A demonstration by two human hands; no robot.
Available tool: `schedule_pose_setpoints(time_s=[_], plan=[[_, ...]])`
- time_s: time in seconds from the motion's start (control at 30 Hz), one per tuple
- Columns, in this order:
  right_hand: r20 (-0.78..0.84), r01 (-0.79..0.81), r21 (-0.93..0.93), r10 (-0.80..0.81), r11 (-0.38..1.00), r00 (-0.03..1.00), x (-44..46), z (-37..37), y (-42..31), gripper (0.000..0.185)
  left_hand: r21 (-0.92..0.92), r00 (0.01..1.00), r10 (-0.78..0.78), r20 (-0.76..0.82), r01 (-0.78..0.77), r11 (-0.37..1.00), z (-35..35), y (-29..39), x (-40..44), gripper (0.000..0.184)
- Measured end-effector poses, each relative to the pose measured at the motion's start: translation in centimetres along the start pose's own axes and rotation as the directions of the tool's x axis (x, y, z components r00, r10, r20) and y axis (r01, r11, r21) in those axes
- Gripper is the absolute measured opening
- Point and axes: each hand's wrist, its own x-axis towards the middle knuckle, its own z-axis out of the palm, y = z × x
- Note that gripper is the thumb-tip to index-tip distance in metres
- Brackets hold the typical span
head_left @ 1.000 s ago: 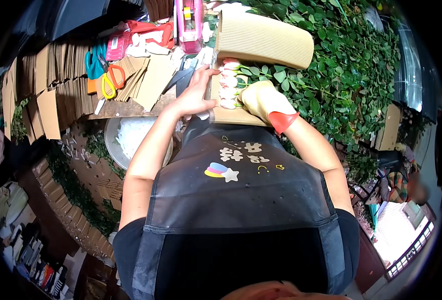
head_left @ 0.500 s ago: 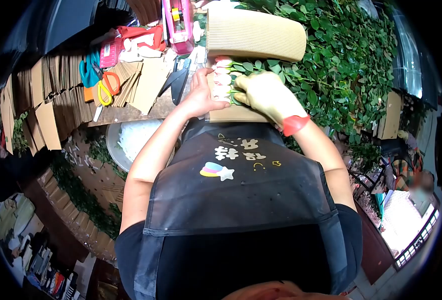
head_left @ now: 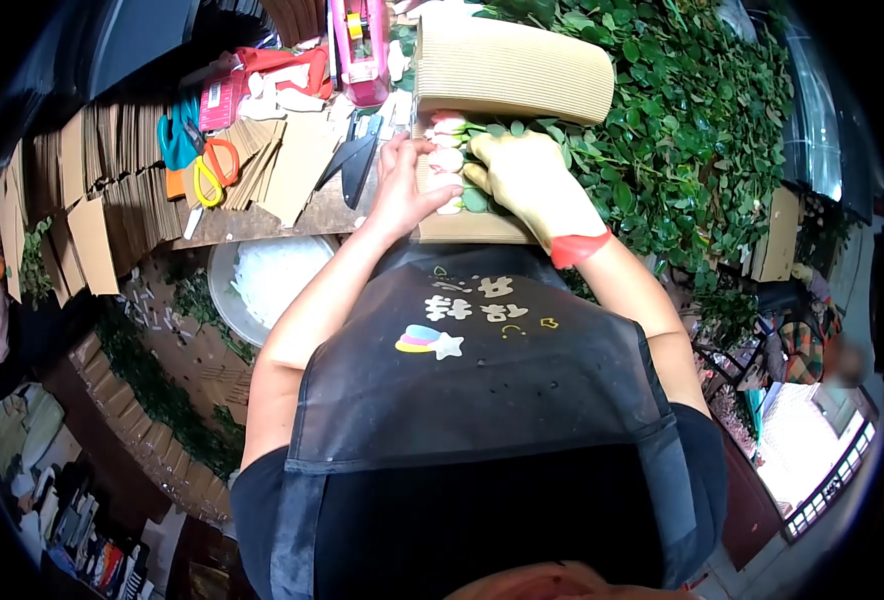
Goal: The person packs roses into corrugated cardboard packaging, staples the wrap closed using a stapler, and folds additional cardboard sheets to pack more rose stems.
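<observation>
Several pink-white roses (head_left: 448,160) lie in a column on a sheet of corrugated cardboard (head_left: 477,229), whose upper part folds over in a curved flap. Bare, with thumb and fingers apart, my left hand (head_left: 402,190) touches the flower heads from the left. My right hand (head_left: 529,182), in a pale yellow glove with a red cuff, is at the stems and leaves just right of the heads. Its fingertips are bent around a stem or leaf there; exactly what lies between them is partly hidden.
Orange-and-yellow-handled scissors (head_left: 216,172), a black cutting tool (head_left: 354,165) and a pink tape dispenser (head_left: 364,60) lie left of the cardboard. Cardboard pieces (head_left: 122,150) stand further left. Leafy stems (head_left: 692,130) fill the right side. A white-filled basin (head_left: 224,290) sits below the table edge.
The view has shifted slightly. My left thumb has moved over the lower flower heads, and my right hand has shifted a little up along the stems.
</observation>
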Motion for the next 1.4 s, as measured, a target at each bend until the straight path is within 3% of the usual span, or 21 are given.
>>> schedule_pose_setpoints(time_s=[0.13, 0.2, 0.23, 0.3, 0.43, 0.63, 0.77, 0.87, 0.97, 1.07, 1.17, 1.3, 1.4], plan=[[0.205, 0.045, -0.132, -0.017, 0.99, 0.979, 1.0, 3.9, 0.2, 0.013, 0.005, 0.999, -0.037, 0.033, 0.037, 0.999, -0.1, 0.2, 0.4, 0.072], [0.183, 0.073, -0.159, -0.043, 0.985, 0.982, 0.8, 3.3, -0.3, 0.013, 0.014, 0.994, -0.09, 0.061, 0.09, 0.996, -0.4, 0.4, 0.6, 0.065], [0.173, 0.071, -0.152, -0.044, 0.986, 0.984, 0.7, 3.5, -0.2, 0.013, -0.055, 0.994, -0.112, 0.009, 0.112, 0.992, 0.1, 0.3, 0.8, 0.051], [0.156, 0.072, -0.143, -0.049, 0.987, 0.987, 0.6, 3.6, 0.0, 0.015, -0.095, 0.991, -0.133, -0.035, 0.129, 0.987, 0.7, 0.3, 0.7, 0.044], [0.009, -0.009, 0.016, 0.009, 1.0, 1.0, -0.1, 0.5, 0.4, 0.023, -0.109, 0.99, -0.081, -0.116, 0.069, 0.992, 1.2, 0.0, 0.6, 0.036], [-0.034, -0.017, 0.073, 0.019, 0.997, 0.999, 0.2, 0.3, 0.1, 0.024, -0.131, 0.99, -0.095, -0.106, 0.081, 0.988, 1.5, -0.4, 0.6, 0.035], [0.148, -0.144, -0.051, 0.15, 0.988, 0.978, 0.7, -1.0, 0.2, 0.027, -0.132, 0.988, -0.091, -0.128, 0.074, 0.988, 1.8, -0.5, 0.4, 0.036], [0.053, -0.009, -0.025, 0.01, 1.0, 0.999, 0.8, 1.6, 1.4, 0.022, -0.072, 0.986, -0.062, -0.152, 0.051, 0.996, 2.1, -0.9, 0.4, 0.046], [0.083, 0.064, -0.024, -0.062, 0.998, 0.995, 1.4, 1.8, 2.1, 0.016, -0.231, 0.983, -0.161, -0.093, 0.136, 0.963, 1.5, -0.4, 0.6, 0.059], [0.05, 0.119, 0.0, -0.119, 0.993, 0.992, 1.5, 1.9, 2.6, 0.011, -0.24, 0.988, -0.062, -0.142, 0.026, 0.97, 1.6, -0.4, 0.7, 0.067], [0.059, 0.117, -0.038, -0.115, 0.992, 0.992, 1.6, 1.8, 2.1, 0.007, -0.106, 0.993, -0.027, -0.117, 0.015, 0.994, 2.1, -1.3, 1.0, 0.066], [0.142, 0.145, -0.153, -0.123, 0.977, 0.982, 1.8, 3.0, 2.4, 0.01, -0.101, 0.97, -0.206, -0.129, 0.194, 0.976, 2.0, 0.5, 1.8, 0.056], [0.06, 0.154, -0.032, -0.152, 0.988, 0.987, 0.7, 1.3, 2.2, 0.013, -0.13, 0.956, -0.206, -0.208, 0.181, 0.975, 2.0, 1.2, 2.5, 0.046]])
